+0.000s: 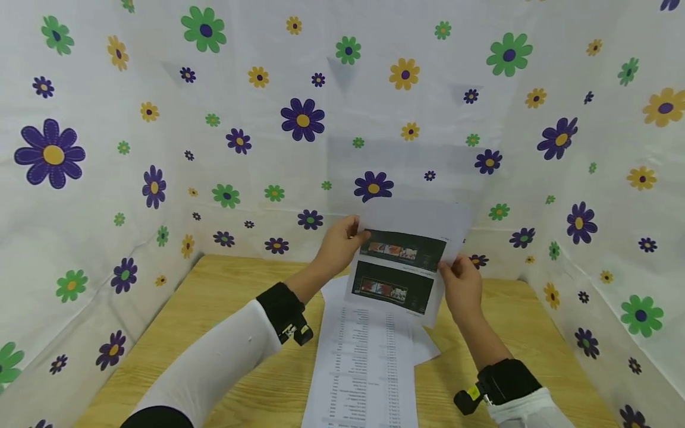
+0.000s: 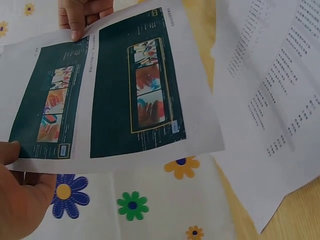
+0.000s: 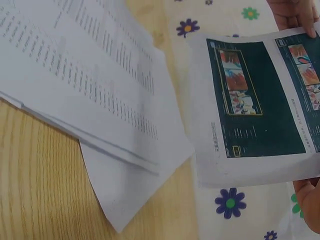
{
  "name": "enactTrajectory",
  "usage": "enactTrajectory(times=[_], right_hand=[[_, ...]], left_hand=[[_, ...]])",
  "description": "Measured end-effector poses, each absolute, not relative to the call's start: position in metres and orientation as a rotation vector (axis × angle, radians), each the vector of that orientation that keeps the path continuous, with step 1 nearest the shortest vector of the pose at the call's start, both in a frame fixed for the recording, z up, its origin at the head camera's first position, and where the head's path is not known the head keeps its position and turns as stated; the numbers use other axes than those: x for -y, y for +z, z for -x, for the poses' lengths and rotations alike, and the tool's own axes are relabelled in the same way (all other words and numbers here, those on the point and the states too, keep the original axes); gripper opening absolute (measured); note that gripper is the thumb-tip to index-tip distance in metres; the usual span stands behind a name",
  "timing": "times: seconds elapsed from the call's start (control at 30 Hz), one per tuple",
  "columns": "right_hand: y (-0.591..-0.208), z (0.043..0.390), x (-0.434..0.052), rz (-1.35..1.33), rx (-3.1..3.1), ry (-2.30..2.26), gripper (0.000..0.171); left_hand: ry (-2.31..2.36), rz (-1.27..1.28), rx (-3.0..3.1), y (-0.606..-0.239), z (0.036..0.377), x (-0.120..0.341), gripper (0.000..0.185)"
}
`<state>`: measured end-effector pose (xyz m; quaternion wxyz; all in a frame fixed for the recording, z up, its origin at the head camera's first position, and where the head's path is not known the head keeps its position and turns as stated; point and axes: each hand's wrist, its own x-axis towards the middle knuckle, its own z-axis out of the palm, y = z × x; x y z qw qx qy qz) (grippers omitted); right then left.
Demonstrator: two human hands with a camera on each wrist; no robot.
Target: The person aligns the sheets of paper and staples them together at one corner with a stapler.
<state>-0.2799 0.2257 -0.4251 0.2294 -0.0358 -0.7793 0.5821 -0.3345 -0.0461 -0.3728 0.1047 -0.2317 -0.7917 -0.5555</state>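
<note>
Holding a printed sheet (image 1: 402,270) are left hand (image 1: 338,244) and right hand (image 1: 462,285).

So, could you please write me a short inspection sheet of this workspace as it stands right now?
Surface: wooden table, light grain, bare along its left side.
Job's things: printed sheet with two dark screenshot panels, held up in the air above the table.
Clutter: loose stack of text pages lying on the table, fanned unevenly, one corner sticking out to the right.
Grippers: left hand pinches the sheet's left edge; right hand pinches its right edge.
Cables: nothing seen; only black wrist bands with small clipped devices.
Surroundings: white flowered cloth hung on three sides of the table.
</note>
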Motion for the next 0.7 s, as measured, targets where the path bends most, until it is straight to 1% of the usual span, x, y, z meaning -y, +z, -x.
enactTrajectory(times=[0.2,0.4,0.7], right_hand=[[-0.419,0.265,-0.215,-0.001,2.262,1.628,0.026],[-0.415,0.253,-0.207,-0.143,2.421,1.693,0.032],[-0.423,0.242,-0.205,-0.071,2.59,1.883,0.026]], left_hand=[[-1.694,0.616,2.354,-0.366,0.318,0.069,0.013],[-1.679,0.484,2.468,-0.373,0.303,0.091,0.018],[-1.757,0.323,2.647,-0.396,0.275,0.11,0.024]])
